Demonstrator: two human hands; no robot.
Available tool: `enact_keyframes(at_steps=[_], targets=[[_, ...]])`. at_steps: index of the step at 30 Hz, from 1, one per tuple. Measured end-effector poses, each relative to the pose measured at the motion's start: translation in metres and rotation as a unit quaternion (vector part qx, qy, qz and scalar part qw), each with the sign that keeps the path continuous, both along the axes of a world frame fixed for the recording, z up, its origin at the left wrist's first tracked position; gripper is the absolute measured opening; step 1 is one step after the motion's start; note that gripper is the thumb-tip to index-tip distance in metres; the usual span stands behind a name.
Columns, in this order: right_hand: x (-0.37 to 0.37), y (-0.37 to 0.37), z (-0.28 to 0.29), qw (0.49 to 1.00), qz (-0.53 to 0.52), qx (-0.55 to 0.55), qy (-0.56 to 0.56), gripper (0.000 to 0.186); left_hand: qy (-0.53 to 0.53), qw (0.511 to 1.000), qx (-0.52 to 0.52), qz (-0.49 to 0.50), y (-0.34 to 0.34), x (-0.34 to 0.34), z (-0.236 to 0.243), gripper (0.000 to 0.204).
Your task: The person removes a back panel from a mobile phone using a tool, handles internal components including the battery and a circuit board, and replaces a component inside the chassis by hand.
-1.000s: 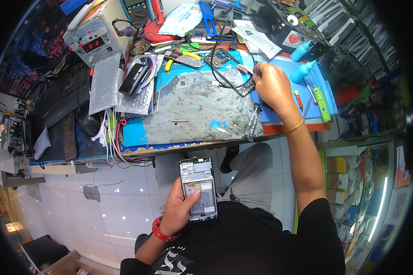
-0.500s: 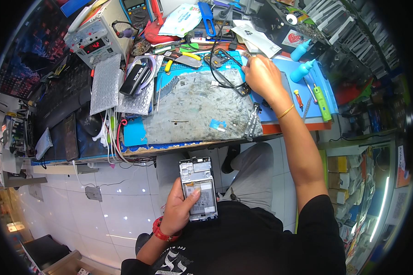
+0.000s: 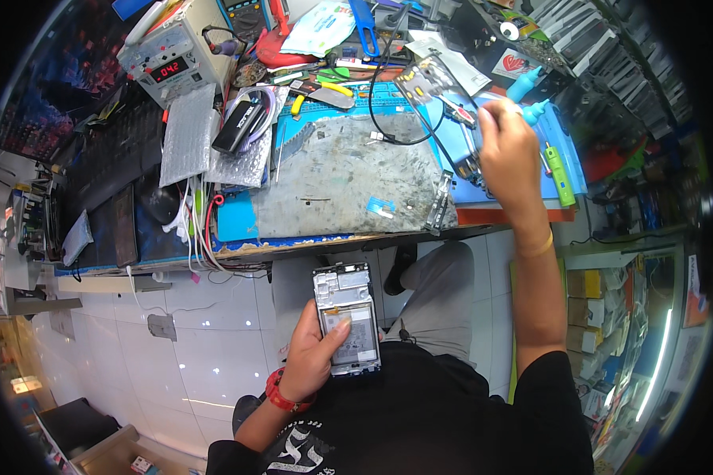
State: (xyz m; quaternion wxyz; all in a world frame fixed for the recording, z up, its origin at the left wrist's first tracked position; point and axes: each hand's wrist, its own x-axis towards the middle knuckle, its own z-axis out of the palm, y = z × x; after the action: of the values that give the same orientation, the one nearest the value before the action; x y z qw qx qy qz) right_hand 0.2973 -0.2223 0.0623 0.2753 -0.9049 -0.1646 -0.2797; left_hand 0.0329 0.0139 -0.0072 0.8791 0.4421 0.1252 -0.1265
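My left hand [image 3: 313, 348] grips an opened phone [image 3: 352, 309] upright above my lap, thumb across its exposed battery. The phone's back cover is off, so its inner frame shows. My right hand [image 3: 511, 154] is raised over the right side of the bench, fingers pinched together; what they hold is too unclear to make out. Beside those fingers lies a black cable [image 3: 410, 143] in a loop. A blurred, phone-part-like piece [image 3: 428, 79] with dark and metallic areas is tilted near the cable, up and left of the hand. Whether it hangs from the hand I cannot tell.
A worn grey work mat [image 3: 341, 182] covers the bench middle. Pliers with yellow handles [image 3: 325, 93] lie behind it. At left are a power supply [image 3: 170, 75] and bubble-wrap pouches [image 3: 188, 134]. Blue squeeze bottles [image 3: 524, 84] and a green tool [image 3: 558, 176] are at right.
My right hand has moved right and slightly nearer. The black cable's loop and the phone-part-like piece have shifted right, the piece now tilted. My left hand still holds the phone.
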Motion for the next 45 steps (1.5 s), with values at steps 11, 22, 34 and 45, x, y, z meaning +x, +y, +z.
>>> enact_keyframes(at_steps=[11, 22, 34, 45], targets=[[-0.157, -0.011, 0.000, 0.889, 0.059, 0.336, 0.305, 0.011, -0.027, 0.999, 0.012, 0.020, -0.021, -0.009, -0.013, 0.043], [-0.180, -0.011, -0.019, 0.813, 0.125, 0.430, 0.372, 0.012, -0.011, 1.000, 0.009, 0.025, -0.026, -0.016, -0.003, 0.041], [-0.172, -0.004, -0.024, 0.839, 0.121, 0.430, 0.312, 0.012, -0.027, 0.999, 0.022, 0.030, -0.024, -0.018, -0.006, 0.040], [-0.002, 0.024, -0.043, 0.733, 0.199, 0.568, 0.316, 0.018, -0.024, 0.998, 0.000, 0.060, -0.017, -0.019, 0.003, 0.034]])
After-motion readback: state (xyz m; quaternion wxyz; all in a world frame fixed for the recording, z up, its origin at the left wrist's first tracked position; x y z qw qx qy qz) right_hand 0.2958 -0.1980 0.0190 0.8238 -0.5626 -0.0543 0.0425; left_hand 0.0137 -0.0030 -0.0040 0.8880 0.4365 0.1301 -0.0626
